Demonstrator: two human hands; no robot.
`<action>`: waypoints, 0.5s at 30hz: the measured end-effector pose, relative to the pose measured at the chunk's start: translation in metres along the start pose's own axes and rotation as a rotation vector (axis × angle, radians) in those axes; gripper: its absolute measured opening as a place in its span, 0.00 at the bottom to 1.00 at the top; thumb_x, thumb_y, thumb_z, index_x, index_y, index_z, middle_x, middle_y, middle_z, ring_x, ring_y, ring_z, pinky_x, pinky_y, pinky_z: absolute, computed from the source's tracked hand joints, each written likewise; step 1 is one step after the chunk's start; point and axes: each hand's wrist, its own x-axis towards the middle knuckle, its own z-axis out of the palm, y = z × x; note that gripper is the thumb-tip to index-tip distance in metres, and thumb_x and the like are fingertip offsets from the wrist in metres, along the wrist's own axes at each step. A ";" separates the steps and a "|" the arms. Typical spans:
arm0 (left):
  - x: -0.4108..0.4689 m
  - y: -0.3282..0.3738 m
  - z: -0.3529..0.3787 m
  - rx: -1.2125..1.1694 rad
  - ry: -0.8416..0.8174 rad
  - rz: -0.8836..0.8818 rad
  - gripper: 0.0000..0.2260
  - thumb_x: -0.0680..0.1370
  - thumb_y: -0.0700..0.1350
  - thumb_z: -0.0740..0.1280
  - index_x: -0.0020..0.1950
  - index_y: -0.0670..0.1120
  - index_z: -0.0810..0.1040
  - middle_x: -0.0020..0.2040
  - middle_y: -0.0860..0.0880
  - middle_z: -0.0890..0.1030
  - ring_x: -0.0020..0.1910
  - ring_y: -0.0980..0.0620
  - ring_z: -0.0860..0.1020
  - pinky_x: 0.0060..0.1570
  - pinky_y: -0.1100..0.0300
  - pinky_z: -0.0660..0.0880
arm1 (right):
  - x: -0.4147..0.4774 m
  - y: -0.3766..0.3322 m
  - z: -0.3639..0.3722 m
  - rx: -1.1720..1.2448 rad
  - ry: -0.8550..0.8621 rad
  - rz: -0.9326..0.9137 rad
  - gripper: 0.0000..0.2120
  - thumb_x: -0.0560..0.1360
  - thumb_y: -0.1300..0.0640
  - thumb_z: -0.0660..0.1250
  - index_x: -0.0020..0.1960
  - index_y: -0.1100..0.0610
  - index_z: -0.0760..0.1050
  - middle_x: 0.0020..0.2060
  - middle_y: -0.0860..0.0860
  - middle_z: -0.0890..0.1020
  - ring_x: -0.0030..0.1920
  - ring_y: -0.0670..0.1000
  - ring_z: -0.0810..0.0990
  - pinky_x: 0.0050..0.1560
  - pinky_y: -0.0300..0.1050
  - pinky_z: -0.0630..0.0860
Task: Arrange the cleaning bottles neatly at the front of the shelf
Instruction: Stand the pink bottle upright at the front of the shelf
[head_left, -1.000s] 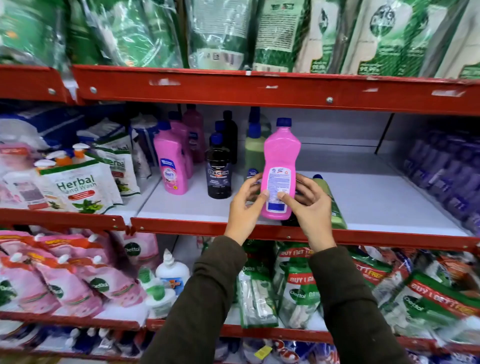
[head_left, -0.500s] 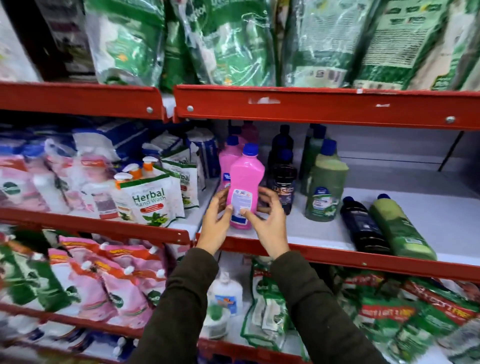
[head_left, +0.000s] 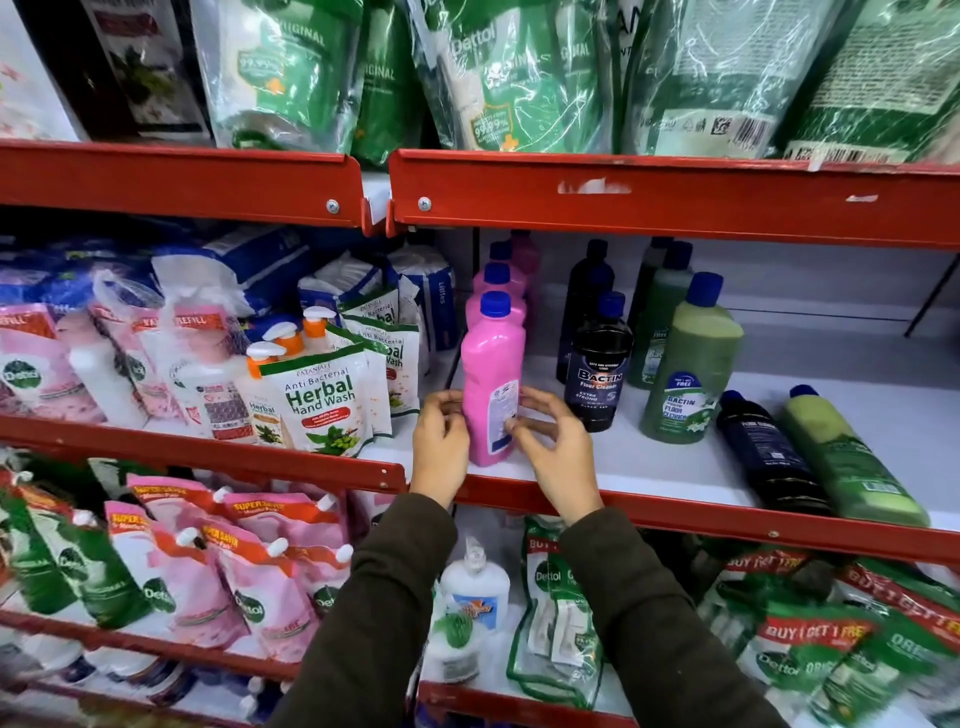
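A pink cleaning bottle (head_left: 491, 364) with a blue cap stands upright at the front left of the white shelf (head_left: 649, 467). My left hand (head_left: 440, 447) touches its left side. My right hand (head_left: 558, 452) has its fingertips on the label at the right. More pink bottles (head_left: 496, 283) line up behind it. To the right stand a black Bactin bottle (head_left: 600, 374) and a green bottle (head_left: 685, 374), each with others behind. Further right, a black bottle (head_left: 763, 452) and a green bottle (head_left: 847, 457) lie on their sides near the front edge.
Herbal hand wash pouches (head_left: 322, 400) crowd the neighbouring shelf to the left. The red rail of the upper shelf (head_left: 623, 192) hangs low over the bottles. Refill pouches and a white pump bottle (head_left: 475, 587) fill the shelf below.
The pink bottle has moved left along the shelf and now stands in front of the pink row. My view shifted left with it, and my fingers have loosened around it.
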 end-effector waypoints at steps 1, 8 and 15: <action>0.001 0.000 -0.001 0.018 -0.039 -0.007 0.13 0.80 0.35 0.56 0.62 0.47 0.72 0.61 0.43 0.78 0.62 0.43 0.77 0.66 0.52 0.72 | 0.001 0.001 0.000 -0.049 -0.019 -0.007 0.23 0.76 0.62 0.70 0.69 0.54 0.74 0.60 0.53 0.79 0.52 0.44 0.82 0.61 0.47 0.80; 0.002 0.005 -0.010 0.020 -0.308 -0.004 0.24 0.81 0.32 0.54 0.77 0.45 0.59 0.70 0.57 0.69 0.61 0.74 0.71 0.55 0.81 0.69 | -0.003 -0.002 -0.004 -0.001 -0.219 0.034 0.35 0.68 0.60 0.79 0.70 0.54 0.66 0.60 0.50 0.80 0.57 0.39 0.81 0.57 0.38 0.80; 0.001 -0.001 -0.007 0.067 -0.223 0.031 0.24 0.79 0.31 0.61 0.74 0.43 0.62 0.71 0.40 0.71 0.67 0.49 0.73 0.63 0.66 0.74 | 0.008 0.000 -0.004 -0.049 -0.224 0.033 0.23 0.76 0.65 0.70 0.69 0.59 0.69 0.64 0.59 0.78 0.59 0.47 0.79 0.64 0.39 0.78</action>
